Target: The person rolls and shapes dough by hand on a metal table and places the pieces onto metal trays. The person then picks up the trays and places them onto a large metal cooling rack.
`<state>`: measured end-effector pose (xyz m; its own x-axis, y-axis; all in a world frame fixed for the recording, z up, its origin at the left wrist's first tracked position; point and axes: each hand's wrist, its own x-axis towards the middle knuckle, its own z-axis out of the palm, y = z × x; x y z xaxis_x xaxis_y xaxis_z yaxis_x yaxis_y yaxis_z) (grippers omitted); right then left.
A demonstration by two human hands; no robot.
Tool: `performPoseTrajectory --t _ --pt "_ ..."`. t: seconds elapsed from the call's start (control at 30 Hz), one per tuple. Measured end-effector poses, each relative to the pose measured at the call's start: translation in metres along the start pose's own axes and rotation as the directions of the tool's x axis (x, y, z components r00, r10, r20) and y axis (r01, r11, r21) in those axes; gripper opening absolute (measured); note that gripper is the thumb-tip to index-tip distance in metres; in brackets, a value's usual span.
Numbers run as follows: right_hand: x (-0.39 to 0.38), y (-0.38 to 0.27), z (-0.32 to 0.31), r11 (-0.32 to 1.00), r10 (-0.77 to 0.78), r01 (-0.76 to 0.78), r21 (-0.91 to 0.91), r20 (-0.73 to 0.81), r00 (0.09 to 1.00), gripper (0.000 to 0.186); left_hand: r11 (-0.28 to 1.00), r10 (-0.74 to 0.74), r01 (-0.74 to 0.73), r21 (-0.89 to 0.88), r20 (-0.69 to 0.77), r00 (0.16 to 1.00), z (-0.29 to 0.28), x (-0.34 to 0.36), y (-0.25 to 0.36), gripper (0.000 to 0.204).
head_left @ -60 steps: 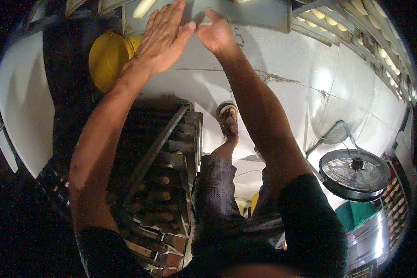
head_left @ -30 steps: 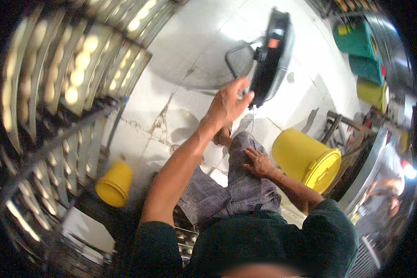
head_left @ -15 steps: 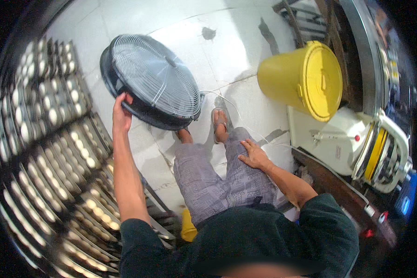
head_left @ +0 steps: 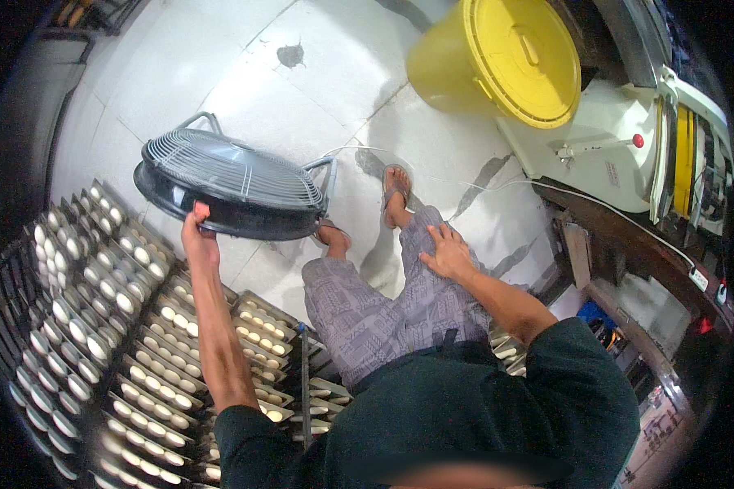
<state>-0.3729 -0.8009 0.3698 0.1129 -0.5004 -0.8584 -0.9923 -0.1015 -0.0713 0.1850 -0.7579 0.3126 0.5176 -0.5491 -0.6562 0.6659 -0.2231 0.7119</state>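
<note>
A round black floor fan (head_left: 236, 179) with a grey wire grille stands on the floor in front of my feet, its grille tilted upward. My left hand (head_left: 200, 236) reaches to its near side, with fingers closed at a small red part (head_left: 201, 210) on the black housing. Some of the fingertips are hidden there. My right hand (head_left: 448, 254) rests on my right thigh with its fingers spread, holding nothing.
Racks of trays with pale dough pieces (head_left: 163, 383) stand close on my left. A yellow lidded bin (head_left: 440, 73) is at the far right, beside a white machine (head_left: 603, 155) with a red knob. A white cord (head_left: 497, 187) crosses the floor.
My view has turned, so the bin and machine sit higher in it. The fan's grille shows at a flatter angle, and my left hand stays at its housing. My right hand remains on the thigh.
</note>
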Motion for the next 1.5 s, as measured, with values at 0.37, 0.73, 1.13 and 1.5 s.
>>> performPoseTrajectory --t 0.37,0.73,1.13,1.5 --pt "0.004 0.04 -0.01 0.98 0.04 -0.044 0.193 0.027 0.999 0.084 0.997 -0.054 0.054 0.045 -0.006 0.999 0.056 0.0 0.013 0.031" --pt "0.006 0.059 -0.013 0.963 0.05 -0.065 0.261 0.067 0.997 0.084 0.985 -0.135 0.126 0.122 0.072 0.988 0.028 0.005 0.016 0.038" --pt "0.006 0.059 -0.015 0.882 0.174 -0.187 0.432 0.069 0.982 0.095 0.955 -0.112 0.095 0.28 0.046 0.993 0.164 0.055 0.032 0.029" --pt "0.137 0.184 -0.06 -0.223 0.487 0.1 0.97 0.022 0.873 0.084 0.984 -0.024 -0.018 0.175 0.232 0.972 0.367 0.108 0.111 0.026"
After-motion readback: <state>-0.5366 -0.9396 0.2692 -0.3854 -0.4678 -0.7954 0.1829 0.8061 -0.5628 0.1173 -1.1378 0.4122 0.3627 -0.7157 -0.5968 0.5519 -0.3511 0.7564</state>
